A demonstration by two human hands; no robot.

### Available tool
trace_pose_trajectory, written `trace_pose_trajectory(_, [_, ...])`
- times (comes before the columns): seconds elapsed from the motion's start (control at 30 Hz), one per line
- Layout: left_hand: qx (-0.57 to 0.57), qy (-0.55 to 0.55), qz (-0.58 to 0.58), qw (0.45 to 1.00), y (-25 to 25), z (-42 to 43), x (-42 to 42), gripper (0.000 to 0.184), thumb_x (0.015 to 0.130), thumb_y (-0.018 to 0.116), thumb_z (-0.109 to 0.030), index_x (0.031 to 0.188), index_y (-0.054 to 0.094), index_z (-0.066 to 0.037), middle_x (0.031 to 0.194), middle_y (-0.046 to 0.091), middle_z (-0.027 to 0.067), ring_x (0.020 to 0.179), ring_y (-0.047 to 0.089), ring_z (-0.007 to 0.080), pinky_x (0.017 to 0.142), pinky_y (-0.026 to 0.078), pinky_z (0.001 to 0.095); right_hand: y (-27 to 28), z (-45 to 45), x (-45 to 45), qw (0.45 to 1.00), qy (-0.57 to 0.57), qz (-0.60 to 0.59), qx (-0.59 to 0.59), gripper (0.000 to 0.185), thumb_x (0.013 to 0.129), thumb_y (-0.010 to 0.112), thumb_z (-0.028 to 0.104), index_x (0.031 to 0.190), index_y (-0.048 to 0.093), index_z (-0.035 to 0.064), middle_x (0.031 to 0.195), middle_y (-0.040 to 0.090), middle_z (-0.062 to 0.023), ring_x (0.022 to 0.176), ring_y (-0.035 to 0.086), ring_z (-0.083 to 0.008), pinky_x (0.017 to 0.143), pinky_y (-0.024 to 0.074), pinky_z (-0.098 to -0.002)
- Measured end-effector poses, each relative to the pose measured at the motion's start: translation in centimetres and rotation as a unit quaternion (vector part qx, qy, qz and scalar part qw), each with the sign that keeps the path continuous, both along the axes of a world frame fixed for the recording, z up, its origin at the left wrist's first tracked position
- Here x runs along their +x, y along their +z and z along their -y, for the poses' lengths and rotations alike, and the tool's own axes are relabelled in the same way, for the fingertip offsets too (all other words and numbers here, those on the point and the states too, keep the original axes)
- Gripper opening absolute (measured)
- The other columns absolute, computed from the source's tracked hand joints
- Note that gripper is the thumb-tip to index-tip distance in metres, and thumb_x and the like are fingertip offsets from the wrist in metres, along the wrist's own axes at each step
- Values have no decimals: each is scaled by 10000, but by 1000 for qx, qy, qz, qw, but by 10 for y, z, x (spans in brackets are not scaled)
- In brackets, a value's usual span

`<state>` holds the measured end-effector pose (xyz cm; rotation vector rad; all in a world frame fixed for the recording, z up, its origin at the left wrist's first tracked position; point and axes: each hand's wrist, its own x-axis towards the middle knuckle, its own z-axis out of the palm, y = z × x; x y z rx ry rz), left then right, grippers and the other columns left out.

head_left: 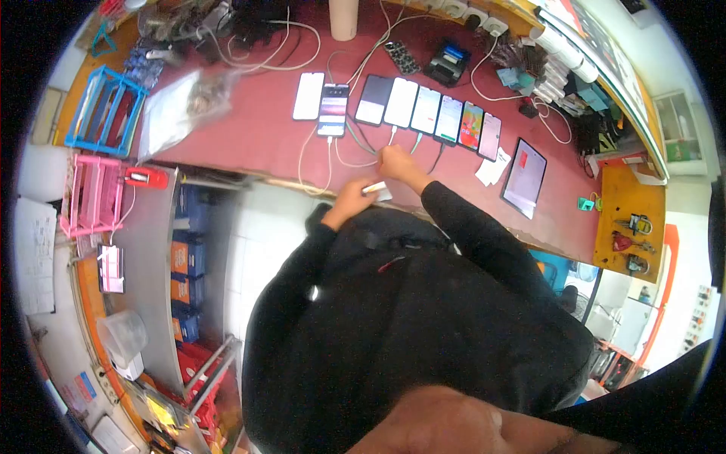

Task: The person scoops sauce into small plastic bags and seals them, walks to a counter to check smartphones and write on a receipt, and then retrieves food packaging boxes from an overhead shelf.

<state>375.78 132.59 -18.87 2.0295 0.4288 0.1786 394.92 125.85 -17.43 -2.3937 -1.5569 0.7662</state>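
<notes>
At the bench's near edge, my left hand [354, 203] is closed around a small white piece [373, 187], too small to name. A white slip [384, 194] lies just beside its fingers. My right hand [399, 165] is curled over the table to the right of it, below the row of phones; whatever its fingers hold is hidden. The closest phone to the right hand has a blank white screen [401, 101], with a white cable running down from it. Further left, a phone with a lit screen [333, 110] is also plugged into a white cable.
Several more phones [448, 119] lie in the row. A tablet [524, 177] and paper slips [492, 168] are at the right. Chargers [495, 27] and cables line the back. A blue rack [106, 110] and a plastic bag [181, 110] stand left.
</notes>
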Motion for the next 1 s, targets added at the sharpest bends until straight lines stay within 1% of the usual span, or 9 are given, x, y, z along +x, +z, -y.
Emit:
trace_pose_trajectory(0.13, [-148, 141, 30, 978, 8, -20, -26, 230, 825, 673, -158, 981, 642, 10, 877, 665, 76, 764, 620, 158, 686, 500, 322, 20, -4, 35, 978, 108, -177, -30, 314, 691, 774, 312, 884, 716, 71, 929, 692, -159, 878, 658, -312, 778, 510, -395])
trace_pose_trajectory(0.23, [-115, 324, 143, 928, -14, -40, -49, 188, 839, 644, -106, 991, 628, 3, 847, 635, 45, 743, 582, 123, 649, 489, 296, 37, -7, 44, 988, 49, -10, 148, 417, 704, 769, 402, 953, 699, 74, 1034, 664, -148, 1014, 599, -326, 867, 470, -419])
trace_pose_trajectory(0.27, [-129, 390, 157, 898, -8, -44, -57, 193, 841, 636, -99, 1009, 621, -5, 844, 628, 44, 739, 577, 121, 642, 485, 287, 39, -13, 55, 992, -5, -12, 122, 531, 714, 743, 482, 1084, 659, 110, 1168, 585, -154, 1136, 507, -354, 929, 430, -450])
trace_pose_trajectory(0.37, [-214, 561, 225, 767, -24, -63, -70, 212, 871, 558, -140, 1047, 599, -31, 867, 615, 41, 708, 562, 113, 591, 444, 258, 17, -16, 79, 947, -168, 167, 218, 567, 728, 720, 508, 1156, 625, 149, 1250, 503, -167, 1201, 430, -371, 961, 390, -509])
trace_pose_trajectory(0.43, [-259, 636, 205, 697, -16, -67, -75, 233, 876, 521, -160, 1059, 591, -34, 880, 611, 40, 684, 552, 113, 566, 419, 250, 10, -12, 94, 964, -153, 149, 159, 623, 757, 653, 572, 1251, 566, 203, 1408, 336, -216, 1323, 282, -401, 1006, 265, -645])
trace_pose_trajectory(0.53, [-272, 629, 177, 706, -16, -74, -76, 231, 853, 509, -166, 1034, 586, -44, 859, 602, 36, 651, 527, 116, 557, 400, 258, 5, -7, 105, 977, -105, 186, 26, 729, 769, 585, 641, 1350, 488, 210, 1499, 203, -239, 1400, 145, -423, 1015, 123, -740])
trace_pose_trajectory(0.63, [-253, 630, 179, 712, -16, -77, -81, 211, 845, 518, -163, 1010, 569, -42, 844, 591, 41, 643, 521, 123, 558, 405, 263, -10, -6, 105, 954, -212, 189, 98, 751, 766, 583, 646, 1379, 458, 231, 1513, 173, -242, 1399, 145, -431, 1015, 125, -738])
trace_pose_trajectory(0.8, [-273, 676, 181, 660, -18, -71, -88, 212, 836, 529, -167, 1001, 550, -35, 858, 597, 60, 626, 528, 132, 533, 405, 271, -13, 18, 83, 970, -63, 170, 159, 745, 760, 580, 656, 1365, 477, 234, 1506, 178, -246, 1394, 159, -442, 1034, 106, -723])
trace_pose_trajectory(1.0, [-286, 676, 153, 662, -31, -56, -86, 213, 824, 559, -219, 971, 538, -67, 825, 576, 54, 609, 539, 152, 510, 381, 264, -2, 16, 67, 970, -59, 152, 178, 707, 770, 593, 625, 1350, 495, 233, 1500, 190, -250, 1386, 180, -447, 1047, 84, -712])
